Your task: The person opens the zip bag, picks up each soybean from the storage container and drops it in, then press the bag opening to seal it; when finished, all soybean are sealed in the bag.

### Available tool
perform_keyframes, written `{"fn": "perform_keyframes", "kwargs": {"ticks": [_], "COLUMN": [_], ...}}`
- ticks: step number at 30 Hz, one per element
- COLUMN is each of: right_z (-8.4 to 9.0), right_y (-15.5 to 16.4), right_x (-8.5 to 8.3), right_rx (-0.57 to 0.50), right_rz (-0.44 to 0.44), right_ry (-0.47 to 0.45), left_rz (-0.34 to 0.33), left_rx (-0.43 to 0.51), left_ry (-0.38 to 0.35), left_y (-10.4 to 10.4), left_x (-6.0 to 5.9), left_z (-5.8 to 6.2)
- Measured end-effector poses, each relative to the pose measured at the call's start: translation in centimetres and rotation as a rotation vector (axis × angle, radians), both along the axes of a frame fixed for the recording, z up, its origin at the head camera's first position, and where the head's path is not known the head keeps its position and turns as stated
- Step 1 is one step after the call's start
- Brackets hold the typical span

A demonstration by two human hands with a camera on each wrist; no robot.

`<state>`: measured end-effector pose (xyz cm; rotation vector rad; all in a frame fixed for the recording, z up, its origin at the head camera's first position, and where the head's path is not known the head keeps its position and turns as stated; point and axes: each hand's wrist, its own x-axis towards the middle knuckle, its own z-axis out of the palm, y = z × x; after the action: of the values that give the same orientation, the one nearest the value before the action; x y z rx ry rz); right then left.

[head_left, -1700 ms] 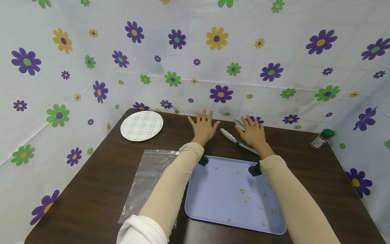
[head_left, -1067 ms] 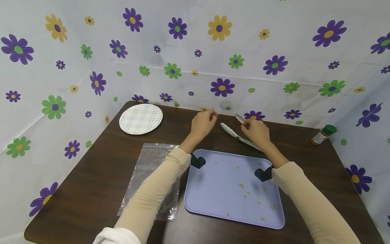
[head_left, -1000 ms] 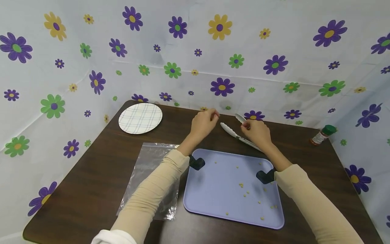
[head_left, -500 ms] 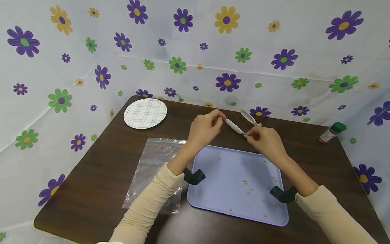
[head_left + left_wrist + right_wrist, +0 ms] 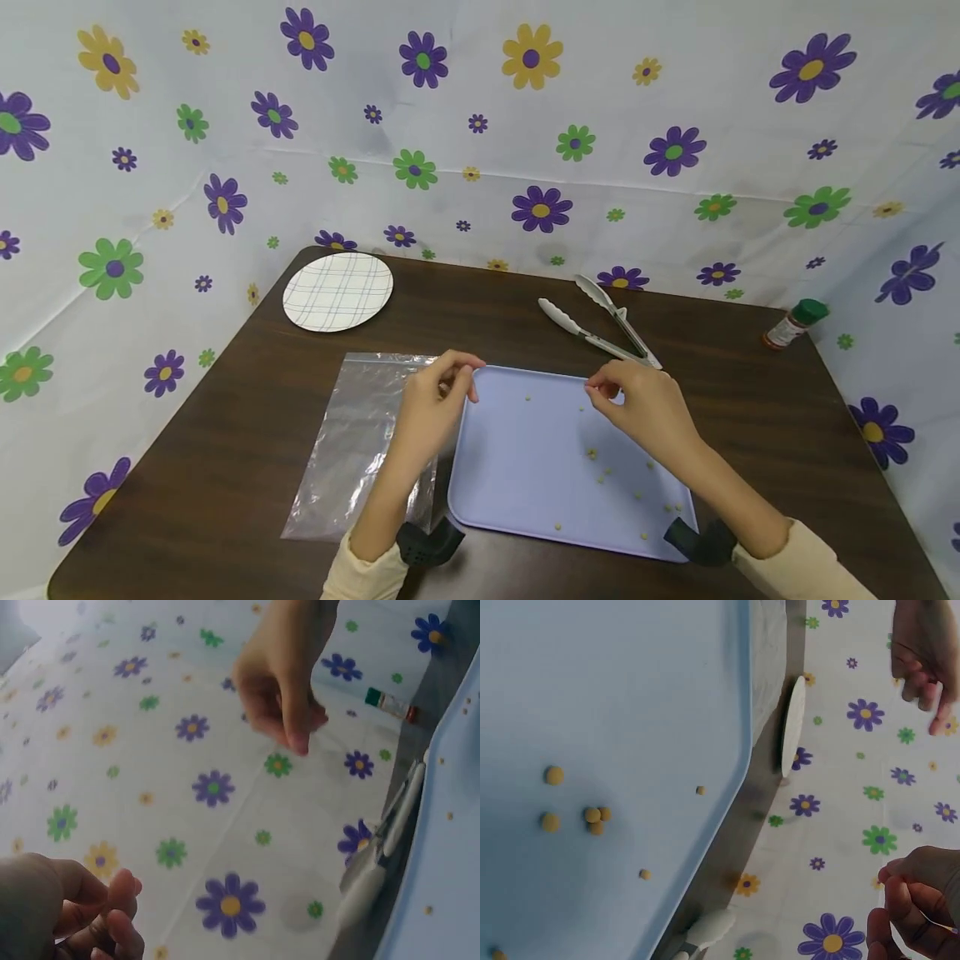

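Observation:
My left hand (image 5: pixel 431 408) hovers by the far left corner of the lavender tray (image 5: pixel 517 483), its fingers loosely curled with nothing visible in them. Above the tray's far right part is my right hand (image 5: pixel 648 408), also loosely curled and holding nothing that I can see. Several small yellowish round pieces (image 5: pixel 592 454) lie scattered on the tray; the right wrist view shows some of these pieces (image 5: pixel 592 815) close up. Spread metal tongs (image 5: pixel 562 318) with pale scalloped tips lie on the table just behind the tray, nearest the right hand.
A clear zip bag (image 5: pixel 352 450) lies flat left of the tray, partly under the left arm. At the back left corner is a white plate (image 5: pixel 337 292) with blue lines. A green-capped spice bottle (image 5: pixel 795 323) stands tilted-looking at the back right. Flowered cloth (image 5: pixel 480 92) walls the table.
Both hands were spread flat toward the back of the table, then their fingers curled. They have since drawn back toward the body, away from the tongs. Tray, bag and plate stay in place.

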<state>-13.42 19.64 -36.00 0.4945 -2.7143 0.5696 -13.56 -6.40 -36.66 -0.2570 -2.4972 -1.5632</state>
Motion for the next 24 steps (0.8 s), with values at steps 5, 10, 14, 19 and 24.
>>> {"fn": "perform_keyframes", "kwargs": {"ticks": [5,10,14,19,24], "right_z": [-0.6,-1.0,-1.5,-1.7,-1.9], "right_y": [0.3,0.6,0.8,0.9,0.9], "right_x": [0.7,0.9,0.9,0.6,0.4], "right_rx": [0.001,-0.001,-0.006,-0.007,-0.016], "right_rz": [-0.018,-0.03,-0.035,-0.034,-0.045], "right_ry": [0.025,0.029,0.021,0.045,0.061], "left_rz": [0.026,-0.057,-0.079,-0.123,-0.15], "left_rx": [-0.022,-0.187,-0.417,-0.549,-0.585], "left_ry": [-0.062,-0.145,-0.126,-0.094,-0.166], "left_y": [-3.0,-7.2,-10.0,-11.5,-11.6], "left_x": [-0.9,-4.1,-6.9,-9.5,-10.8], "left_z": [-2.2,-3.8,-4.9,-5.5,-6.5]}}
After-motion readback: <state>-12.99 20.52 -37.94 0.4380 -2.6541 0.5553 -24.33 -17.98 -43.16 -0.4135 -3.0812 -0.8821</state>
